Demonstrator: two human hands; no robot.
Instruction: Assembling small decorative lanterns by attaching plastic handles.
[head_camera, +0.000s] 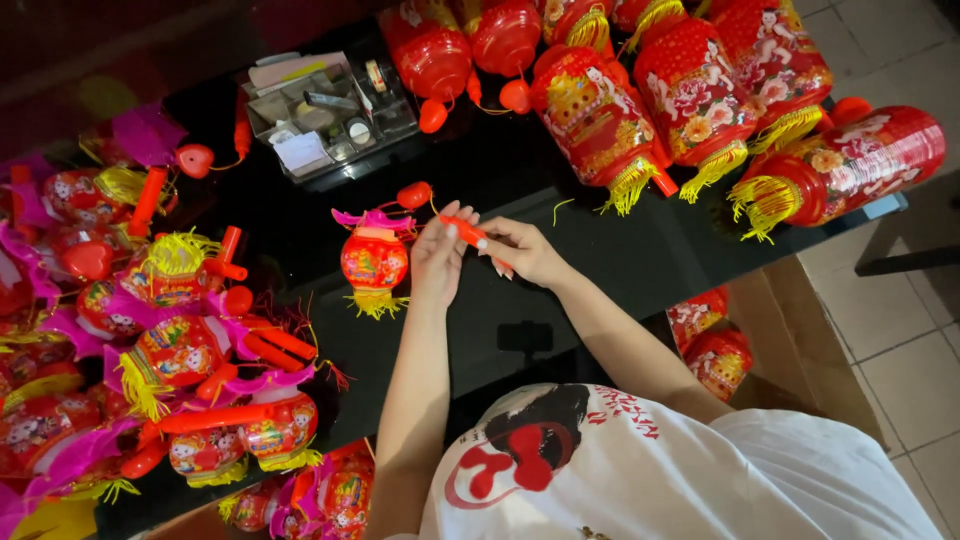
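Head view, looking down on a dark, glossy desk (560, 240) crowded with paper lanterns. At the far left a heap of small lanterns (150, 360) with pink frills, yellow fringes and red plastic handles lies piled, handles pointing every way, as if set down loosely in a batch. Behind it, near the back edge, a clear plastic organiser tray (325, 115) holds small flat bits and paper slips, close enough to reach without leaning.

In the middle a single small lantern (374, 262) with a pink top and yellow fringe lies on its side on the desk, just left of the hands. A thin cord runs from it to a red ball-shaped piece (414, 194) above it. The left hand (437, 262) is partly closed, its fingers curled and pinching one end of a red stick handle (468, 233). The right hand (528, 252) is also partly closed, thumb and fingers gripping the other end, so the stick is held between both hands just above the desk, seemingly so both ends can be worked at once.

To the right, larger cylindrical lanterns (700, 100) printed with flowers lie in a row along the back, their fringes hanging toward the person. Below the desk edge two more red lanterns (712, 345) sit in a cardboard box.
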